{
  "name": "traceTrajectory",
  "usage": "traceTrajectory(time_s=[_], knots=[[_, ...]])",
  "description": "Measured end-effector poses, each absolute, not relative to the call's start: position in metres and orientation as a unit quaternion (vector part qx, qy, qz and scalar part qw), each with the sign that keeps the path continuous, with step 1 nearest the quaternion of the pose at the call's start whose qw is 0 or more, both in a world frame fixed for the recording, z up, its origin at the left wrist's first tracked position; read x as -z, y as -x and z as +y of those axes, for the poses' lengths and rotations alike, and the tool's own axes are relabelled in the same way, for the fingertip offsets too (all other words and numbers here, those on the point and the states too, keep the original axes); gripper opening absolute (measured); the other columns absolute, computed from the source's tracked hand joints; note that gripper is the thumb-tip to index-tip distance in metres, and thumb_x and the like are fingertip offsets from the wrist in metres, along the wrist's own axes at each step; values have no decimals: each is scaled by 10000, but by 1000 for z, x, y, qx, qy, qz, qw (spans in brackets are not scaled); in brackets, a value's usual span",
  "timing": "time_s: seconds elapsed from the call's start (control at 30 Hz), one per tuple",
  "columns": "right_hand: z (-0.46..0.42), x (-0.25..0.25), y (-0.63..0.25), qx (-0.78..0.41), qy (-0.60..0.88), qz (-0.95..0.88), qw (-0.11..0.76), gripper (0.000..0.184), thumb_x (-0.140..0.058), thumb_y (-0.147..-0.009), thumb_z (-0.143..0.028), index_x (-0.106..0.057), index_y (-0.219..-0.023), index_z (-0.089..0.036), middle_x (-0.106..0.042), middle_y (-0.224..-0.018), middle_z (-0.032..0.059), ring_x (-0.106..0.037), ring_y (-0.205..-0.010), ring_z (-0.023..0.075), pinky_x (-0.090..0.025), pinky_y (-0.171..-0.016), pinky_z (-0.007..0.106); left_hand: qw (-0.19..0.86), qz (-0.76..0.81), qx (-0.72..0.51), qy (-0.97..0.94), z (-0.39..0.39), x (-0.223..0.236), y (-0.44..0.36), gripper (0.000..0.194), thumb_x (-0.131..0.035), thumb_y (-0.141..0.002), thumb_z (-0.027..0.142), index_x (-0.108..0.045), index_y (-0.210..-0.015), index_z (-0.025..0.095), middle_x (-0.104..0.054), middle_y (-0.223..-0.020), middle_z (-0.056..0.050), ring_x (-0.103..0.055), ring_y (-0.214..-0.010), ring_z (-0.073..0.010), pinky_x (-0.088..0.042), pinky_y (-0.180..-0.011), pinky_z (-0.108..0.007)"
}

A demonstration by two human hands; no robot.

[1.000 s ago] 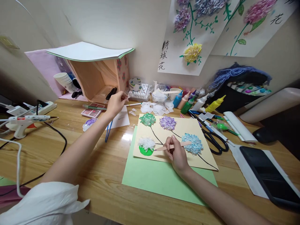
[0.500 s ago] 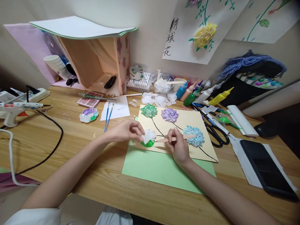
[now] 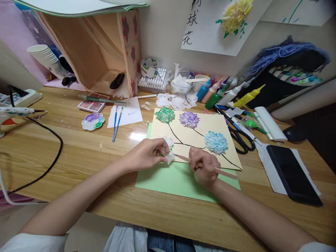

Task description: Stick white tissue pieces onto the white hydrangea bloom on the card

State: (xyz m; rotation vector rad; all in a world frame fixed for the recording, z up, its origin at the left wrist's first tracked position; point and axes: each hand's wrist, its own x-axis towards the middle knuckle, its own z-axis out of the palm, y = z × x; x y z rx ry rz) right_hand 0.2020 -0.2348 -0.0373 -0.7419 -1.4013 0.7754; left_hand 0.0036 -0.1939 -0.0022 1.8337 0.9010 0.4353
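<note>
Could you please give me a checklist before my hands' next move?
1. Left hand pinches the small white paper piece: ok.
2. Right hand grips the slender, pale wooden stick: ok.
3. Wooden stick touching the paper piece: cannot tell.
4. Fluffy white paper flower unobstructed: not ok, left hand partly covers it.
5. Rectangular cream card lying on the pale green paper sheet: ok.
6. Loose white paper scraps present behind the card: ok.

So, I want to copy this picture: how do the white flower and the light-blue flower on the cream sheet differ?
The white flower has bright green beside its petals; the light-blue flower shows none. The left hand, pinching a white paper piece, partly covers the white flower, while the light-blue flower is uncovered. Both look ruffled and meet black lines on the cream sheet.
</note>
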Motion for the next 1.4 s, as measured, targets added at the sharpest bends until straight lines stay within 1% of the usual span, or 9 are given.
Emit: traceTrajectory(time_s=[0.17, 0.3, 0.5, 0.77, 1.03, 1.1, 1.2, 1.3, 1.4], knots=[[-236, 36, -206, -250, 284, -716, 587, 433, -281, -965, -263, -417, -558, -205, -380, -453, -17, -312, -449, 123, -228, -456, 281, 412, 397, -168, -803, -202, 1, -13, 147, -620, -789, 160, -529, -898, 201, -682, -823, 9, -620, -752, -135, -427, -660, -247], [-232, 36, -210, -224, 287, -722, 588, 424, -273, -952, -242, -400, -549, -213, -365, -448, -16, -301, -442, 129, -219, -451, 288, 386, 384, -164, -823, -210, 0, -25, 122, -588, -804, 136, -515, -878, 202, -654, -840, 11, -601, -783, -135, -439, -691, -249], [-230, 37, -212, -200, 304, -705, 609, 408, -281, -943, -210, -374, -546, -214, -354, -445, -22, -297, -440, 126, -231, -457, 286, 354, 412, -176, -821, -211, 3, -35, 92, -571, -813, 134, -526, -856, 203, -633, -813, 22, -584, -765, -130, -428, -660, -239], [-223, 37, -211, -221, 369, -720, 545, 390, -291, -952, -186, -389, -576, -215, -431, -493, -21, -406, -441, 109, -329, -473, 268, 321, 467, -187, -802, -210, 6, -38, 130, -617, -819, 206, -532, -918, 209, -665, -817, 33, -613, -739, -121, -434, -640, -238], [-219, 41, -211, -232, 435, -705, 510, 402, -304, -970, -249, -386, -577, -213, -433, -497, -20, -417, -453, 106, -334, -481, 267, 269, 460, -205, -821, -208, 3, -31, 70, -615, -841, 242, -566, -865, 197, -667, -784, 29, -570, -663, -110, -416, -599, -234], [-219, 41, -211, -233, 445, -703, 504, 410, -297, -973, -257, -388, -576, -212, -437, -494, -20, -419, -450, 105, -336, -481, 266, 232, 450, -209, -836, -205, 2, -29, 49, -579, -867, 240, -586, -878, 193, -654, -774, 15, -563, -694, -122, -418, -616, -243], [-219, 40, -211, -230, 455, -698, 503, 414, -293, -975, -253, -404, -579, -210, -447, -497, -19, -432, -451, 103, -344, -489, 264, 128, 422, -199, -875, -200, 2, -31, 77, -560, -875, 229, -622, -896, 188, -630, -788, -18, -540, -765, -161, -413, -644, -272], [-220, 39, -211, -229, 458, -692, 509, 417, -297, -977, -247, -412, -578, -207, -460, -501, -16, -444, -454, 102, -351, -498, 263, 21, 402, -159, -902, -197, 3, -38, 89, -567, -859, 230, -639, -844, 180, -608, -803, -45, -506, -774, -192, -386, -606, -293], [-220, 38, -211, -230, 458, -689, 513, 419, -295, -978, -245, -411, -576, -208, -463, -500, -16, -440, -448, 100, -350, -494, 261, -27, 394, -110, -912, -197, 2, -45, 113, -559, -852, 225, -629, -783, 168, -594, -793, -58, -490, -771, -206, -375, -596, -311]])
